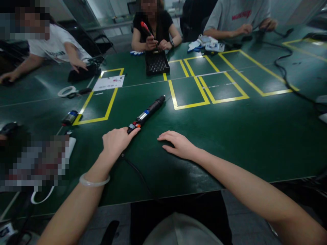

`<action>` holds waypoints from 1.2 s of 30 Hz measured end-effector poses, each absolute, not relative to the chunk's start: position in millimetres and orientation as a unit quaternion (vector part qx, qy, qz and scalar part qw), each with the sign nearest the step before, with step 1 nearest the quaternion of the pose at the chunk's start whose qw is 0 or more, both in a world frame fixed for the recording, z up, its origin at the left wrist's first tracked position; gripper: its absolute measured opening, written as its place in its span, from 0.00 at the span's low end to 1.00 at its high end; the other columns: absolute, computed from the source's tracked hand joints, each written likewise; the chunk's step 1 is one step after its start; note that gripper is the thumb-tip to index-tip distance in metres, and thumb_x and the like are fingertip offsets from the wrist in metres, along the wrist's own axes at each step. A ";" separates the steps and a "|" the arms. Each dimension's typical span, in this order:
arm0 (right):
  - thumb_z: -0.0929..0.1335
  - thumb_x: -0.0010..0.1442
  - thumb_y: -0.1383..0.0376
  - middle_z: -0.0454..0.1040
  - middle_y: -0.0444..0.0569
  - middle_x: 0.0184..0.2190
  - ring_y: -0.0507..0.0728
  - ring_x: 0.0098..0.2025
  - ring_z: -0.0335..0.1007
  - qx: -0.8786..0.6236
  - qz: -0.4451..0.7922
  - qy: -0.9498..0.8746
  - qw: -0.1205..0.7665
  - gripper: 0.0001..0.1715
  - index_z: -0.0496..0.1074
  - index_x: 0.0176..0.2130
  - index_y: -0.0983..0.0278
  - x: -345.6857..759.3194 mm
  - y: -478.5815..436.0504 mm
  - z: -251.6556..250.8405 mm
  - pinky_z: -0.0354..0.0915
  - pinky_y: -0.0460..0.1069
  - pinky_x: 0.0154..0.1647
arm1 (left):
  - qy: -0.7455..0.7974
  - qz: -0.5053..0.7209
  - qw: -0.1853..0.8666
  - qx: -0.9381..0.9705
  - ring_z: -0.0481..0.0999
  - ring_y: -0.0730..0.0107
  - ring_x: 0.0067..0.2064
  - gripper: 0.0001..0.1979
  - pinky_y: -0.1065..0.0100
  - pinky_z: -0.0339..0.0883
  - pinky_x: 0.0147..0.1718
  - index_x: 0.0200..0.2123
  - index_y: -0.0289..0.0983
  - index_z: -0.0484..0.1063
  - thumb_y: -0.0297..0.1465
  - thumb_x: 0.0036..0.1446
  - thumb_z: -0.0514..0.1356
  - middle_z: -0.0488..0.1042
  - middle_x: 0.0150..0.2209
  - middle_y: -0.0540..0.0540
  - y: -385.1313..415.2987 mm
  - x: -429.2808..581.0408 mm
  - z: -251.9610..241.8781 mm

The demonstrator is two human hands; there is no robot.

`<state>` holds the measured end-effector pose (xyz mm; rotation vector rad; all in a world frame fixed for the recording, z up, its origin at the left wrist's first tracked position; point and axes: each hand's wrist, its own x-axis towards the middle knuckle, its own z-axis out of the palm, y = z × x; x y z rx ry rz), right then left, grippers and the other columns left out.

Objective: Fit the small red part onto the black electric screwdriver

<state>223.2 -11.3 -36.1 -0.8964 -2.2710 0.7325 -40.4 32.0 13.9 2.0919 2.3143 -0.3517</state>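
Observation:
An electric screwdriver [146, 113], black with a silver and blue label and an orange part near its rear, points away to the upper right on the green table [230, 136]. My left hand [116, 143] grips its rear end, with the thumb along the near side; the other fingers are mostly hidden. From that end a black cord [138, 170] runs toward the table's front edge. To the right, my right hand [178, 144] rests palm down on the tabletop, fingers stretched out and holding nothing. A gap separates it from the screwdriver.
Yellow tape rectangles [191, 105] mark the table. Beyond them stands a black tray [157, 64], where a person holds a red-tipped tool [145, 27]. Two other people sit at the far side. A paper sheet [109, 82] and tape roll [66, 91] lie left; a cable [283, 71] lies right.

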 end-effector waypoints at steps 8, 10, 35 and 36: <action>0.67 0.64 0.69 0.74 0.55 0.52 0.59 0.56 0.70 -0.348 0.284 -0.847 0.283 0.14 0.72 0.51 0.63 222.8 -11.4 -33.8 0.66 0.57 0.58 | 0.817 -0.121 0.037 0.562 0.74 0.33 0.49 0.54 0.48 0.66 0.41 0.50 0.32 0.76 0.69 0.50 0.33 0.75 0.48 0.26 64.6 -112.8 17.9; 0.67 0.64 0.69 0.74 0.55 0.52 0.59 0.56 0.70 -0.348 0.286 -0.848 0.281 0.14 0.72 0.50 0.64 222.6 -10.9 -33.7 0.66 0.57 0.58 | 0.835 -0.118 0.041 0.535 0.73 0.33 0.50 0.55 0.48 0.65 0.42 0.50 0.31 0.75 0.70 0.49 0.33 0.74 0.50 0.25 70.5 -131.2 17.3; 0.67 0.64 0.69 0.75 0.54 0.50 0.59 0.54 0.70 -0.336 0.295 -0.849 0.281 0.13 0.73 0.49 0.64 222.5 -7.2 -34.5 0.66 0.57 0.57 | 0.723 0.198 -0.042 0.661 0.66 0.57 0.52 0.18 0.58 0.60 0.52 0.52 0.34 0.65 0.40 0.68 0.47 0.69 0.51 0.41 64.1 -125.4 23.8; 0.67 0.64 0.69 0.75 0.54 0.50 0.59 0.54 0.70 -0.333 0.300 -0.848 0.284 0.13 0.73 0.49 0.64 222.8 -6.7 -34.2 0.66 0.57 0.57 | 0.705 0.247 0.028 0.664 0.69 0.61 0.49 0.18 0.59 0.62 0.51 0.52 0.33 0.65 0.39 0.68 0.48 0.71 0.49 0.42 65.2 -115.3 24.0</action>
